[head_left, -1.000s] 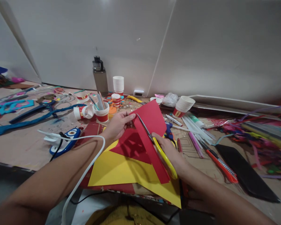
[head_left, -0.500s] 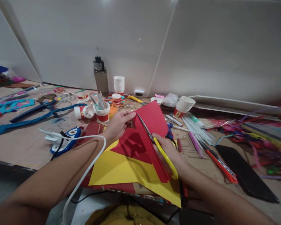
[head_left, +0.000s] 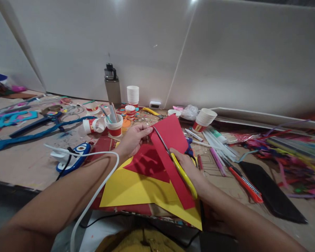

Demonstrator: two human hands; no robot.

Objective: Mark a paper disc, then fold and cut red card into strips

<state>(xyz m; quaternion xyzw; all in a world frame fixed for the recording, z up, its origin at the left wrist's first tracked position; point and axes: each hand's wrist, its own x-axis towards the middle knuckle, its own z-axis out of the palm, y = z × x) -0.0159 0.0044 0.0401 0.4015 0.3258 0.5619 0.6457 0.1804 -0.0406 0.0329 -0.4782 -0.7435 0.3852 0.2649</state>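
Tilted more face-on to me than before, the thin red paper sheet point(head_left: 173, 131) hangs over flat yellow paper point(head_left: 126, 192). My left hand point(head_left: 134, 138) pinches its edge; my right hand point(head_left: 188, 168) grips yellow-handled metal scissors point(head_left: 182, 173). Light, it likely creases easily: hold edges.

Work table point(head_left: 28, 162) standing before a grey panelled wall point(head_left: 81, 42).
Wall, beyond the grip: smooth face, slanting seam point(head_left: 182, 52) above and right of the grip, shadowed joint point(head_left: 19, 47) far left, bright glare point(head_left: 193, 1) at top. Pale ledge point(head_left: 241, 115) runs along the wall's foot, right of the grip. Tabletop stained left of the grip; floor point(head_left: 5, 203) dim, below left.
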